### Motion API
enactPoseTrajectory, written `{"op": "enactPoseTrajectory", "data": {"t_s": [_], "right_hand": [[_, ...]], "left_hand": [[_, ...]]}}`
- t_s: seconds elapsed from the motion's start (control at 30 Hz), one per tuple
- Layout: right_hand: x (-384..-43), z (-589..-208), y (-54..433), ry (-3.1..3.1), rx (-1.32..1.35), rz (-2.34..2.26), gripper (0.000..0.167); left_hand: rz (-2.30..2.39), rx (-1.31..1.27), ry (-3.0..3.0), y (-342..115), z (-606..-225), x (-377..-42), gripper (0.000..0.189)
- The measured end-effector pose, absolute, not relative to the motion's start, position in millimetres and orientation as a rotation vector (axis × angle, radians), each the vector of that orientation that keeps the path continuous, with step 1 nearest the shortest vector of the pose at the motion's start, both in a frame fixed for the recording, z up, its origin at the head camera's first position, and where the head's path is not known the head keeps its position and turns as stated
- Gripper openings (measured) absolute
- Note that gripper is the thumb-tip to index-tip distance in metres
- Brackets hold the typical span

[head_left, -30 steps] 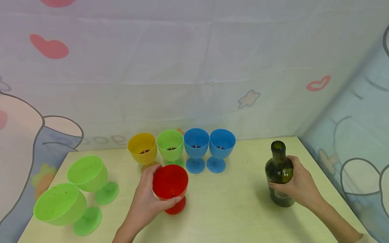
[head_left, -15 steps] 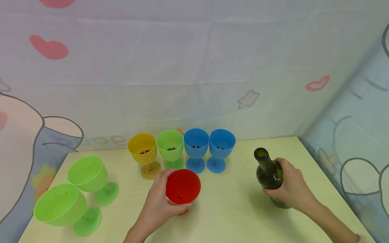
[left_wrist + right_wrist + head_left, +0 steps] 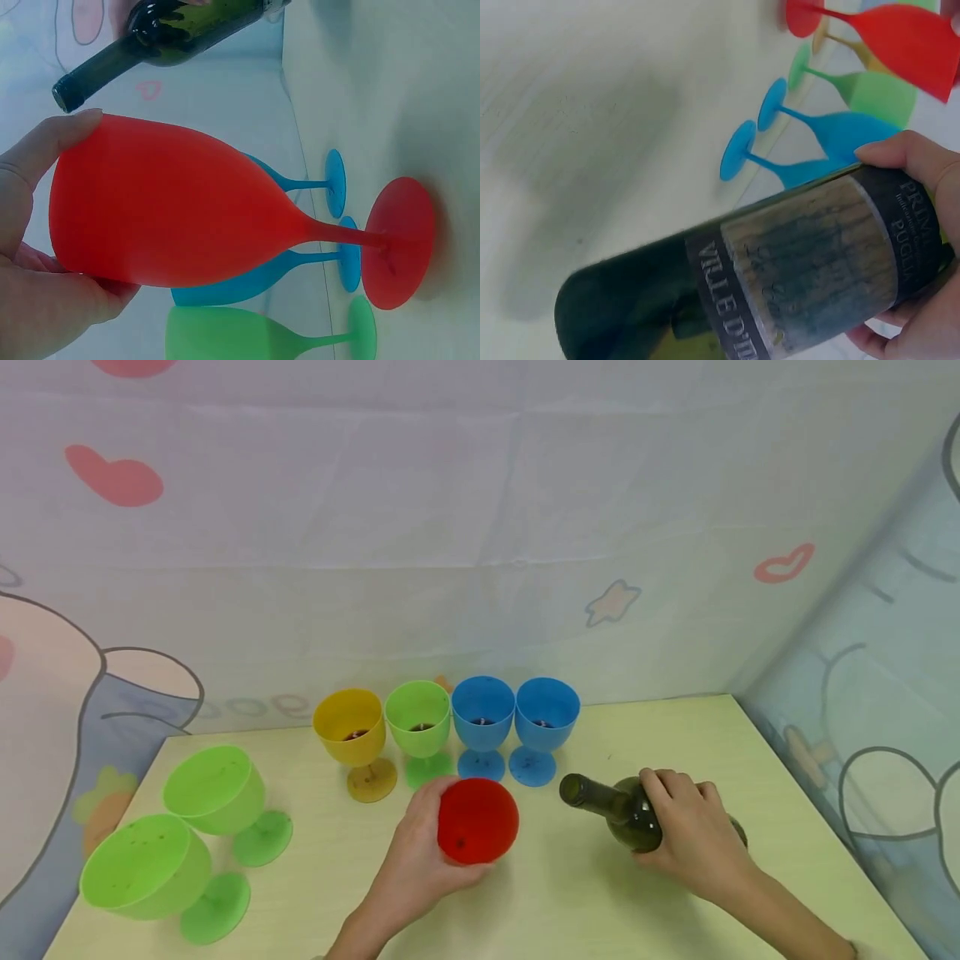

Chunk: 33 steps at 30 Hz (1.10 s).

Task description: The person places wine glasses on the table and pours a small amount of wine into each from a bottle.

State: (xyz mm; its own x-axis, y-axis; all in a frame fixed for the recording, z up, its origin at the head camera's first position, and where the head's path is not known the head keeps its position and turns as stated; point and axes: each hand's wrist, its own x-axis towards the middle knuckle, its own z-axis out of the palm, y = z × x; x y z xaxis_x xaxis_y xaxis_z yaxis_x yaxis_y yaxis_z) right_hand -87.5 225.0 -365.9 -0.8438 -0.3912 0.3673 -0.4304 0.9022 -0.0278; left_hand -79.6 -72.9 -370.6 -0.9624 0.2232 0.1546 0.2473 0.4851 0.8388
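My left hand (image 3: 420, 856) grips a red plastic goblet (image 3: 478, 822) by its bowl near the rim, fingers on one side and thumb on the other. A small dark spot shows inside the bowl. Whether its foot touches the table, I cannot tell; in the left wrist view the goblet (image 3: 172, 202) stands close to the surface. My right hand (image 3: 693, 843) holds a dark green glass wine bottle (image 3: 633, 818) round its body, tilted well over. The bottle's mouth points left toward the red goblet, with a gap between them. The right wrist view shows the bottle's label (image 3: 810, 255).
Behind the red goblet stand a yellow goblet (image 3: 350, 727), a green goblet (image 3: 418, 718) and two blue goblets (image 3: 483, 714) in a row, dark liquid in their bottoms. Two green goblets (image 3: 146, 868) stand at the left of the pale table (image 3: 555, 902). A printed cloth (image 3: 420, 527) hangs behind.
My left hand has carried the red goblet to the right, away from the yellow one. My right hand has tipped the bottle from upright to nearly lying, its mouth swinging left.
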Motion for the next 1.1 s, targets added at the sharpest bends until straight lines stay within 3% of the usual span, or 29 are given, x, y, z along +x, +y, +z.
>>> {"op": "enactPoseTrajectory", "data": {"t_s": [0.5, 0.93, 1.1], "right_hand": [[-85, -367, 208, -2.516, 0.694, -0.170, 0.074], [-84, -362, 203, -2.498, 0.671, -0.273, 0.081], [-87, -359, 201, -2.414, 0.687, -0.289, 0.075]], "left_hand": [[-1.560, -0.530, -2.713, -58, -372, -78, 0.081], [-1.520, -0.539, -2.769, -55, -368, -77, 0.082], [-1.469, -0.543, -2.772, -56, -366, -77, 0.082]]}}
